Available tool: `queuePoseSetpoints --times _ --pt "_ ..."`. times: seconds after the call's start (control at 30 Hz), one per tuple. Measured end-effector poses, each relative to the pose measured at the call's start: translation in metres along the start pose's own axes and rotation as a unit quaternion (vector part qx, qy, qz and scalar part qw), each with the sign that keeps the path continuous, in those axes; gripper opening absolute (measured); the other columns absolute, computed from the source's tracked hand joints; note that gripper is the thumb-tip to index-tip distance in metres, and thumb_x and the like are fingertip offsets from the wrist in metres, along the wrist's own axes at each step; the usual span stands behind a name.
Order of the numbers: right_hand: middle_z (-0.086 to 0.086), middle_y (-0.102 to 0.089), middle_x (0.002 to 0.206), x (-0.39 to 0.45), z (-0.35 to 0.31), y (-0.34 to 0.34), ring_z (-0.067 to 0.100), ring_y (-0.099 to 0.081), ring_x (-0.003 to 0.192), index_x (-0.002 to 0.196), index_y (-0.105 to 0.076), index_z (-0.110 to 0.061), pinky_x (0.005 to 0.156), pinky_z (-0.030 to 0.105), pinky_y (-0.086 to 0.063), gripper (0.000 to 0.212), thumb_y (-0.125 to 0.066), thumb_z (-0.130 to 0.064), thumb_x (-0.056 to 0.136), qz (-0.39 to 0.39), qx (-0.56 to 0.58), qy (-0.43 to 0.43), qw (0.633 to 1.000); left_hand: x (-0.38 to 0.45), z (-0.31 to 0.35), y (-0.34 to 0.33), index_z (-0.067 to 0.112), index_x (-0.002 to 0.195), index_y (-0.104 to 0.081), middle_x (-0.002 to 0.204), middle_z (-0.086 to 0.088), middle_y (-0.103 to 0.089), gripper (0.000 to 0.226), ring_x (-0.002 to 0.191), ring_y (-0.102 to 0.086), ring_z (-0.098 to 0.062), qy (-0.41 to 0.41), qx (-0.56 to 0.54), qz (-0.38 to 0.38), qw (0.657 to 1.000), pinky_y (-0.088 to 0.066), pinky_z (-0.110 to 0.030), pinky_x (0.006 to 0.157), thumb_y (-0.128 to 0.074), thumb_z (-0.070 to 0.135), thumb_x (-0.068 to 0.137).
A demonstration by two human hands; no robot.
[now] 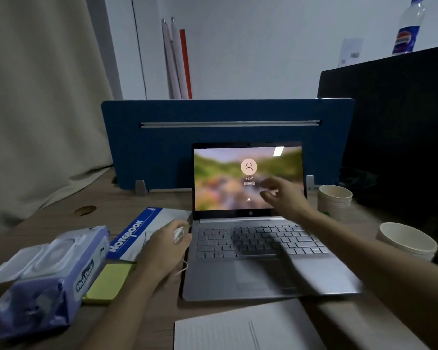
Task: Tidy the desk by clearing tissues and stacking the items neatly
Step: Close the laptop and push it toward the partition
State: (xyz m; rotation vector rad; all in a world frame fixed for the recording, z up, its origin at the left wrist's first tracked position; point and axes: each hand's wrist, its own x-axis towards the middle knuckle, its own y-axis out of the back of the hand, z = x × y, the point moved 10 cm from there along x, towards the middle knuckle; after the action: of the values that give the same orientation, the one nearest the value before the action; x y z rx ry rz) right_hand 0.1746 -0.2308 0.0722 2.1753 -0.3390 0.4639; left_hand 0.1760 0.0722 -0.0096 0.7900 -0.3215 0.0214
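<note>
A beige curtain (43,97) is hanging down the left side, its hem pooling on the wooden table (61,210). A blue divider panel (213,137) is standing along the table's far edge, with a white wall (250,46) rising behind it. Dim light is leaving the right side dark.

Two bare forearms reach in from the bottom edge — no sleeves, cuffs or gloves on either one. The left hand (166,242) and right hand (286,195) carry no visible rings, watch or wristband — though the right one is blurred, its fingers (268,184) soft-edged and smeared.
</note>
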Motion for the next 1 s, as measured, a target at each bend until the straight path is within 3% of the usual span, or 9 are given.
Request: queuePoseSetpoints --times 0.2,0.37,0.5,0.6,0.83,1.0 --pt "0.009 -0.055 0.137 0.07 -0.028 0.017 0.031 -0.045 0.128 0.128 -0.059 -0.011 0.108 0.037 -0.034 0.04 -0.065 -0.016 0.089 0.065 -0.112 0.064 0.989 0.001 0.003 0.006 0.037 0.115 -0.062 0.11 0.005 -0.067 0.025 0.106 -0.057 -0.019 -0.036 0.064 0.014 0.997 -0.05 -0.042 0.089 -0.06 0.045 0.092" --pt "0.006 -0.053 0.141 0.106 -0.035 0.032 0.029 -0.038 0.134 0.133 -0.055 -0.013 0.107 0.042 -0.034 0.044 -0.059 -0.023 0.09 0.113 -0.171 0.068 0.976 0.001 0.004 0.007 0.039 0.117 -0.06 0.114 0.011 -0.065 0.026 0.111 -0.053 -0.015 -0.047 0.083 0.015 0.995 -0.045 -0.042 0.095 -0.057 0.047 0.092" --pt "0.005 -0.047 0.147 0.127 -0.021 0.014 0.026 -0.027 0.144 0.144 -0.042 -0.021 0.116 0.048 -0.018 0.057 -0.052 -0.042 0.092 0.02 -0.256 0.025 0.966 0.001 0.003 0.003 0.041 0.12 -0.058 0.118 0.012 -0.063 0.03 0.113 -0.052 -0.014 -0.05 0.089 0.011 0.995 -0.044 -0.041 0.096 -0.057 0.049 0.092" --pt "0.008 -0.045 0.144 0.128 -0.013 0.004 0.03 -0.035 0.137 0.144 -0.039 -0.024 0.117 0.053 -0.01 0.061 -0.05 -0.051 0.09 -0.012 -0.275 0.004 0.961 0.001 0.001 0.0 0.039 0.12 -0.058 0.118 0.011 -0.064 0.031 0.11 -0.054 -0.015 -0.053 0.089 -0.002 0.995 -0.047 -0.042 0.094 -0.056 0.05 0.091" --pt "0.009 -0.053 0.128 0.1 -0.035 0.024 0.034 -0.044 0.12 0.133 -0.049 -0.023 0.108 0.042 -0.024 0.054 -0.053 -0.051 0.087 0.093 -0.286 0.076 0.951 0.004 -0.004 -0.006 0.039 0.117 -0.057 0.113 0.006 -0.066 0.031 0.101 -0.059 -0.019 -0.049 0.084 -0.01 0.995 -0.052 -0.038 0.082 -0.058 0.051 0.088" --pt "0.005 -0.053 0.128 0.057 -0.052 0.046 0.032 -0.044 0.117 0.136 -0.048 -0.023 0.106 0.04 -0.024 0.055 -0.053 -0.048 0.087 0.139 -0.276 0.108 0.945 0.004 -0.007 -0.008 0.037 0.135 -0.048 0.13 0.001 -0.062 0.048 0.115 -0.056 -0.023 -0.037 0.075 -0.026 0.996 -0.05 -0.043 0.093 -0.058 0.051 0.09"
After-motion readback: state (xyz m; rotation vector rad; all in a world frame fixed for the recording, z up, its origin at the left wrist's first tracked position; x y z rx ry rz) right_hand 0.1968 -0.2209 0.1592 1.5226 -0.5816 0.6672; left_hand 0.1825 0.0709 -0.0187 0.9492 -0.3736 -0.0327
